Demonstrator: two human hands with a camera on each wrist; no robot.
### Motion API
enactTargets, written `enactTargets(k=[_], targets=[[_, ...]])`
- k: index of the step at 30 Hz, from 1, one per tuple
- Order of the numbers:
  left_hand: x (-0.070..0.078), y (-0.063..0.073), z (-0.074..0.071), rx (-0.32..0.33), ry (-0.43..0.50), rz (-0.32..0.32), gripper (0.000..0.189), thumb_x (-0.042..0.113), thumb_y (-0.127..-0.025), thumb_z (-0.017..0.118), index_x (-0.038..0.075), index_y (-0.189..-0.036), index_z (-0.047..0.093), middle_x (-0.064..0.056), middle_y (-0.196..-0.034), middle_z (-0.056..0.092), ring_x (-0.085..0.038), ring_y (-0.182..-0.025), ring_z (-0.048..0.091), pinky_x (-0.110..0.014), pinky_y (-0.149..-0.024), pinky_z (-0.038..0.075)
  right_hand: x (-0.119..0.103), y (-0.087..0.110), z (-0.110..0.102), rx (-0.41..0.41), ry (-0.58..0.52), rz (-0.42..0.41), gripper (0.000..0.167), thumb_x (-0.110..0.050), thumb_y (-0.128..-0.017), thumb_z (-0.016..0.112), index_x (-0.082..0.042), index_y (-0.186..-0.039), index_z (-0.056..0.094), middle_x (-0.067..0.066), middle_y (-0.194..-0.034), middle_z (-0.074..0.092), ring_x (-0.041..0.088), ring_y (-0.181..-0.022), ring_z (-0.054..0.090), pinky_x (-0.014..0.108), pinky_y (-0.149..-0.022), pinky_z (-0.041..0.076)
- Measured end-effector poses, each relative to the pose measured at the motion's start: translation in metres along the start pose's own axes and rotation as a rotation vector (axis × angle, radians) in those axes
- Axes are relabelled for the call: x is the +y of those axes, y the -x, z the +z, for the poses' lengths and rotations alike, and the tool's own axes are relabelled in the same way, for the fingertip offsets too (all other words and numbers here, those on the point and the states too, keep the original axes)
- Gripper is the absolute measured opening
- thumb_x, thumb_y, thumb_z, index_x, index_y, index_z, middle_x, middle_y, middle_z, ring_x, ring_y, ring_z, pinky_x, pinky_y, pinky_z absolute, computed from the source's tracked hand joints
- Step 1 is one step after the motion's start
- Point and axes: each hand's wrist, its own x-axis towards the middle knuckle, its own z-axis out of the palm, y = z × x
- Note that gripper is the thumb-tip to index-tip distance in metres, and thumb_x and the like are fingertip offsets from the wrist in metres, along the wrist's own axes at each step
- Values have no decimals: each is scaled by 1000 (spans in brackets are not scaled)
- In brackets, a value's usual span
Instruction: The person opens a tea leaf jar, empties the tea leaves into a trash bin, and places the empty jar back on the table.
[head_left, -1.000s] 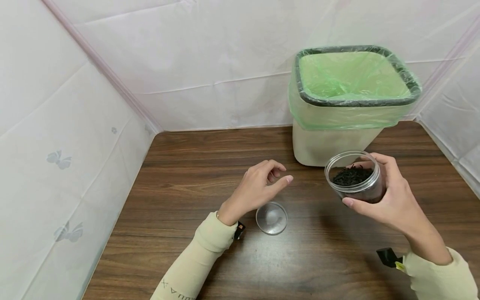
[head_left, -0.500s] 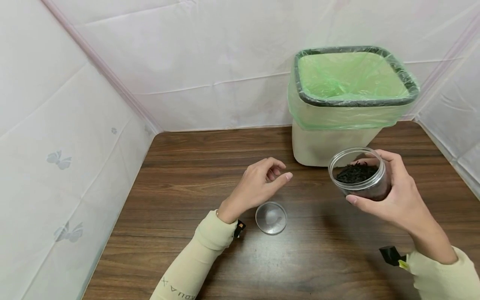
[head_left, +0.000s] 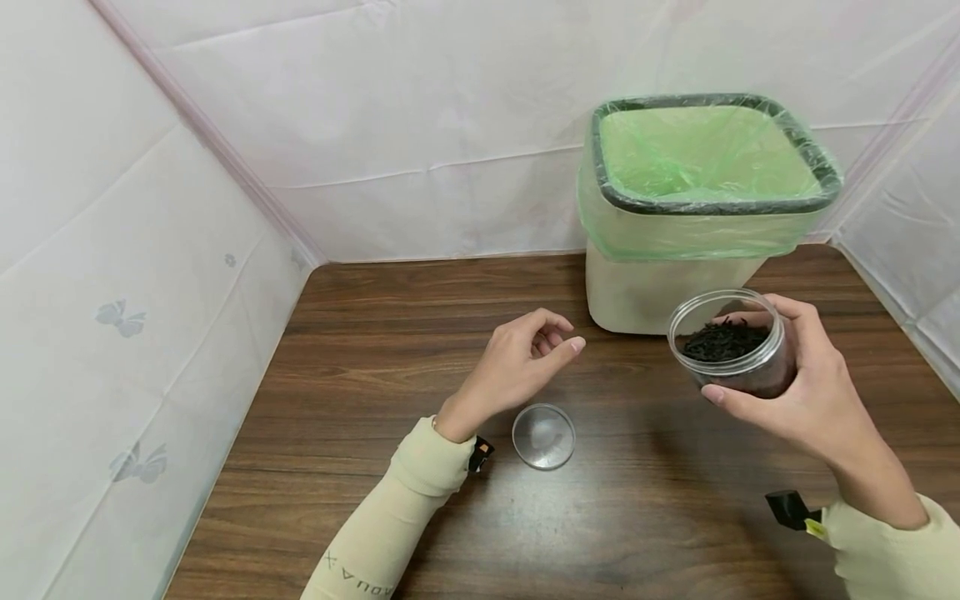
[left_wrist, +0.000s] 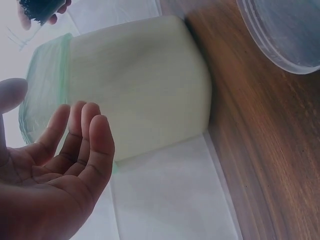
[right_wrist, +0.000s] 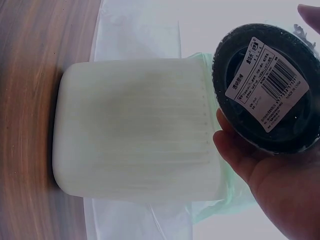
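A clear plastic jar (head_left: pixel 767 379) of dark, twisted shreds (head_left: pixel 722 343) that look like dry tea leaves is at the right of the head frame, in the air above the table, tilted with its uncovered mouth towards the left of the frame. The right hand (head_left: pixel 817 400) grips it from the right side, fingers round the far wall and thumb on the near one. The right wrist frame shows the jar's base at upper right, with a white barcode label (right_wrist: pixel 267 85). The left hand (head_left: pixel 521 362) is near the middle of the head frame, fingers loosely bent and thumb apart from them, leaving a narrow gap with nothing in it. Just below that hand, a clear round lid (head_left: pixel 543 437) lies on the wood-grain table (head_left: pixel 360 375). At upper right, behind the jar, a cream waste bin (head_left: pixel 645 292) stands on the table, its dark grey rim (head_left: pixel 712 206) covered by a translucent green liner (head_left: pixel 697 237) folded over the outside. Pale yellow sleeves (head_left: pixel 390 517) enter from the lower edge, and whitish sheeting (head_left: pixel 375 108) fills the top and left of the frame
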Motion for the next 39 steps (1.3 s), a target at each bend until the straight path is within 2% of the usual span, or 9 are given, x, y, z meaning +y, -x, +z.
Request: enactTargets(k=[4,8,15,23,39], targets=[[1,-2,-1,11,11,15,24,35,-97,66,15,-110,69,6,-92,63,-7,-80,60,-25,-72,52,-2,-1,-1,16,-2,8,110,28,-47,83,5,-145,38,6,-121,64,9,-101,64,14,-80,46],[3,-4,-1,22,20,24,24,34,-97,66,14,-109,69,6,-91,63,-7,-80,59,-26,-71,52,-3,-2,-2,33,-4,-19,108,29,-47,81,9,-144,38,10,-119,65,10,-100,65,14,-79,47],[7,-8,-3,41,47,18,23,36,-97,65,15,-109,68,5,-92,63,-8,-81,60,-26,-71,52,-5,-3,-6,41,35,-1,112,30,-48,81,4,-147,38,7,-122,64,10,-103,63,13,-78,47],[10,-13,-4,62,55,15,26,35,-97,66,13,-110,69,4,-92,63,-9,-80,60,-27,-71,52,-1,-6,-8,55,6,-46,111,32,-43,80,9,-144,38,8,-122,64,12,-105,63,14,-82,46],[18,-21,-7,92,87,11,21,33,-96,67,15,-107,68,4,-91,64,-9,-79,61,-27,-72,53,-2,-8,-14,85,9,-30,110,32,-45,79,8,-145,39,8,-121,65,12,-104,62,13,-79,46]])
